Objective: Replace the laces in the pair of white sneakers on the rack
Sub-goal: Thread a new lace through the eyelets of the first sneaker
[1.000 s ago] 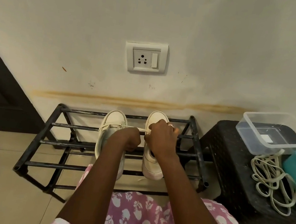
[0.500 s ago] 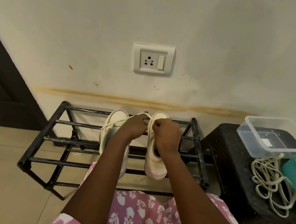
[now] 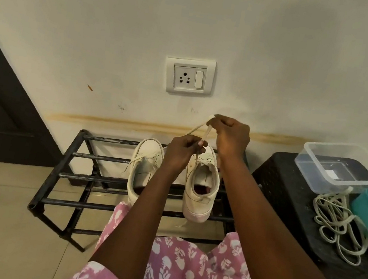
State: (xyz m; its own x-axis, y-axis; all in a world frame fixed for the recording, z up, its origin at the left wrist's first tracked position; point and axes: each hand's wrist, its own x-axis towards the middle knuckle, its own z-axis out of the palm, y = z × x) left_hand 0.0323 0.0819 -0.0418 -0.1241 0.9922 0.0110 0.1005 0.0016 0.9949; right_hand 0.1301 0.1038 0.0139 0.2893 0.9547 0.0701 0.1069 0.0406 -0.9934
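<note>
Two white sneakers (image 3: 143,169) are sitting side by side on a black metal rack (image 3: 71,175) by the wall — above the right-hand one, the right hand (image 3: 231,138) is pinching a pale lace (image 3: 205,134) up high while the left hand (image 3: 183,150) is pinching it lower down.

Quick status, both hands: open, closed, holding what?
Left hand: closed, pinching the shoelace above the right-hand sneaker.
Right hand: closed, pinching the same shoelace higher up.

Scene is lit dimly w/ warm, diffuse indoor light. Soft shadow patches are seen on the wall (image 3: 312,51), upper rt. Edges are bent by wide-angle lens; detail is slightly soft.
</note>
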